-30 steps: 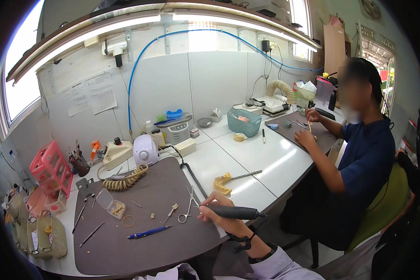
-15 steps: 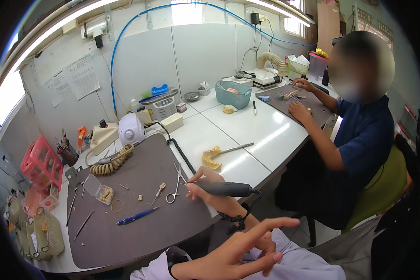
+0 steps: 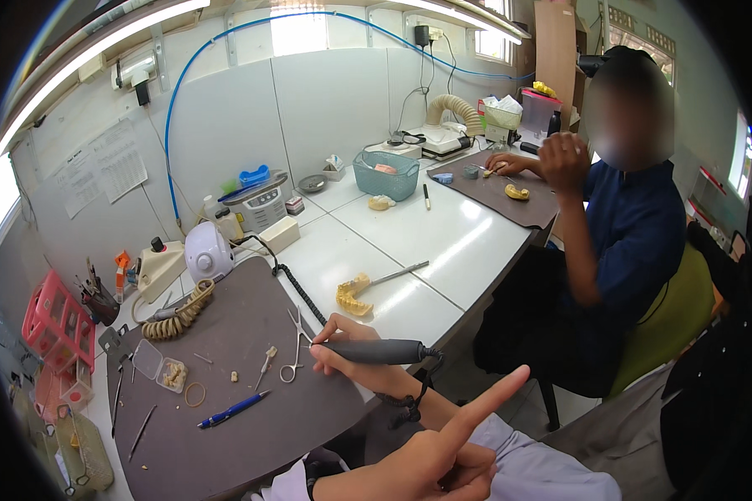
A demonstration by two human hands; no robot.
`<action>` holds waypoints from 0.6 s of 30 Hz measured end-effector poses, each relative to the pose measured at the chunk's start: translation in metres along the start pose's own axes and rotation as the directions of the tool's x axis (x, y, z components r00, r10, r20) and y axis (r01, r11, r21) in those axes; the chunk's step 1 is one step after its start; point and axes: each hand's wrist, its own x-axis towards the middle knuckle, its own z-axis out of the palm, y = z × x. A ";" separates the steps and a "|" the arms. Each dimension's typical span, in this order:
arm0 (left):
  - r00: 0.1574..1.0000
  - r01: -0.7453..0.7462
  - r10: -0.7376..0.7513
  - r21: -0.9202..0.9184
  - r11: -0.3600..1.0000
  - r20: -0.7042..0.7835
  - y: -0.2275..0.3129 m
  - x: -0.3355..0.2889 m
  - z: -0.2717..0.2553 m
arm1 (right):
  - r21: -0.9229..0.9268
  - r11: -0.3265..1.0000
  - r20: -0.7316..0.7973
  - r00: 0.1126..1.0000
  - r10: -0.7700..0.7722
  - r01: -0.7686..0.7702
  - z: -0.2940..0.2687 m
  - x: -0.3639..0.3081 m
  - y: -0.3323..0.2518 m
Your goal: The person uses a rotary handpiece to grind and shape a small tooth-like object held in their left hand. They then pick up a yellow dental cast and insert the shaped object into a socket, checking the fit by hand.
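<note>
My right hand [image 3: 383,377] grips a black rotary handpiece [image 3: 376,351] with a coiled cord [image 3: 426,384] at its rear. Its fingertips are over the mat's right edge, beside a scissor-like metal clamp [image 3: 290,373] whose other loop I cannot see. Nearer to me, my left hand [image 3: 443,455] is raised with nothing visible in it. Its index finger points up and right, the other fingers curled. Lying on the mat are a blue pen [image 3: 234,409], a small tooth-coloured piece on a thin pin [image 3: 269,355] and a clear box [image 3: 149,357] of tooth-coloured pieces.
A yellow dental model [image 3: 353,298] with a metal rod lies on the white tabletop [image 3: 326,250]. White control unit [image 3: 210,252], teal basket [image 3: 386,179] and pink drawer rack [image 3: 54,326] stand around. A co-worker [image 3: 618,217] sits at the right, one hand raised.
The view has shifted slightly to the right. My left hand's lower fingers have curled in while the index finger tilts upward. The co-worker has lifted one hand off the mat, uncovering a yellow model.
</note>
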 end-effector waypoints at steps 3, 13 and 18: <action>0.999 0.043 -0.042 -0.014 0.999 0.034 0.001 0.001 -0.003 | -0.047 0.999 -0.016 1.000 0.020 -0.020 -0.005 -0.002 -0.006; 0.981 0.195 -0.192 -0.112 0.974 0.035 0.002 -0.008 -0.007 | -0.075 0.996 -0.013 0.999 0.048 -0.049 -0.002 -0.004 -0.010; 0.971 0.237 -0.240 -0.119 0.964 -0.013 -0.010 -0.013 -0.009 | -0.030 0.997 -0.019 0.998 0.068 -0.069 -0.001 -0.004 -0.012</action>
